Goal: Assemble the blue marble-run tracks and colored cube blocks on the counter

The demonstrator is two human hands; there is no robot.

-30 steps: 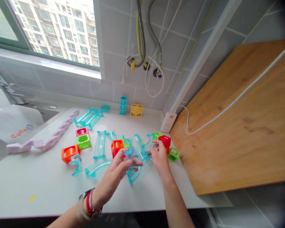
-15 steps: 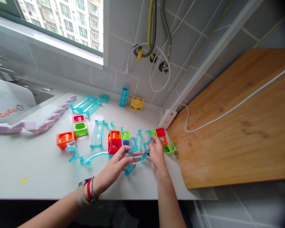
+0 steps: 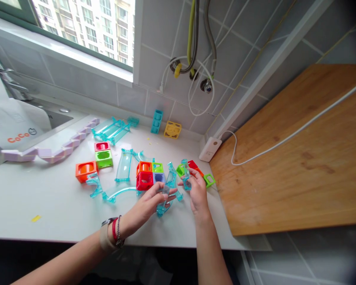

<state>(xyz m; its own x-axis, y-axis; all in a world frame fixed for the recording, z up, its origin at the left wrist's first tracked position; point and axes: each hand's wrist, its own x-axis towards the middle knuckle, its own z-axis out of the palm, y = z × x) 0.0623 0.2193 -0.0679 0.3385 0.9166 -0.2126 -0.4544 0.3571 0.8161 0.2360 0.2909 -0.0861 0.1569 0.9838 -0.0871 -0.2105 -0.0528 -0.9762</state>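
Coloured toy cubes and clear teal track pieces lie on a white counter [image 3: 56, 213]. My left hand [image 3: 146, 206] pinches a small clear block at its fingertips, over a curved teal track piece [image 3: 163, 209]. My right hand [image 3: 195, 190] holds a short teal track piece [image 3: 185, 175] upright, just in front of a red cube [image 3: 193, 164] and a green cube [image 3: 180, 170]. A joined cluster of orange, green, red and purple cubes [image 3: 148, 176] sits just left of both hands.
An orange cube [image 3: 83, 170], a red-and-green pair [image 3: 103, 153], a lilac zigzag track [image 3: 50, 148], a yellow cube [image 3: 172, 130] and a teal tower [image 3: 156, 121] lie farther back. A wooden board [image 3: 299, 158] with a white cable and adapter [image 3: 210, 149] fills the right. A sink is at the left.
The view shifted slightly. My right hand lifted the short teal piece upright away from the red cube. My left hand stayed by the curved track with the clear block.
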